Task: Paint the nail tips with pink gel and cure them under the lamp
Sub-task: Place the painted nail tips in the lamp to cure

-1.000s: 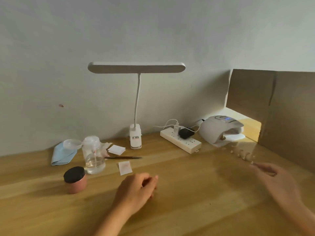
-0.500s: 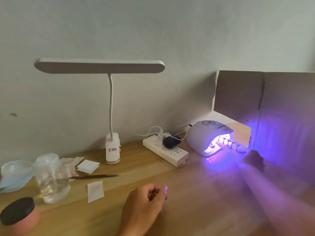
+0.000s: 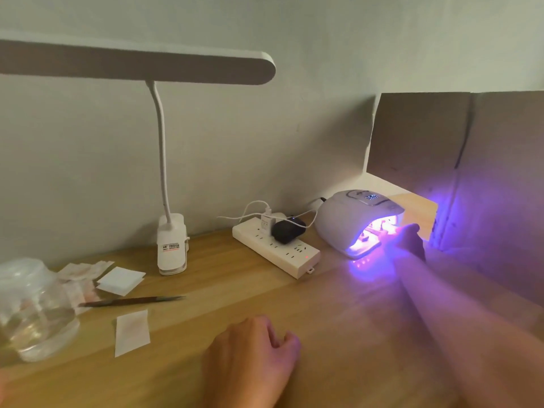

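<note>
The white curing lamp (image 3: 347, 219) stands at the back right of the wooden desk, glowing violet, its display lit. A strip of nail tips (image 3: 379, 228) lies inside its mouth. My right hand (image 3: 410, 240) reaches to the lamp's opening and holds the strip's outer end; its fingers are dark and blurred. My left hand (image 3: 250, 357) rests on the desk in front with loosely curled fingers and nothing in it. A thin brush (image 3: 132, 300) lies on the desk to the left. The pink gel jar is out of view.
A clip-on desk lamp (image 3: 172, 242) stands at the wall, unlit. A power strip (image 3: 276, 251) with plugs lies left of the curing lamp. A glass jar (image 3: 32, 313) and white wipes (image 3: 120, 279) sit at the left. Cardboard (image 3: 485, 172) walls the right side.
My right hand carried the nail tip strip from the open desk into the curing lamp, which lit up violet. The view swung right; the room looks darker. My left hand stayed put.
</note>
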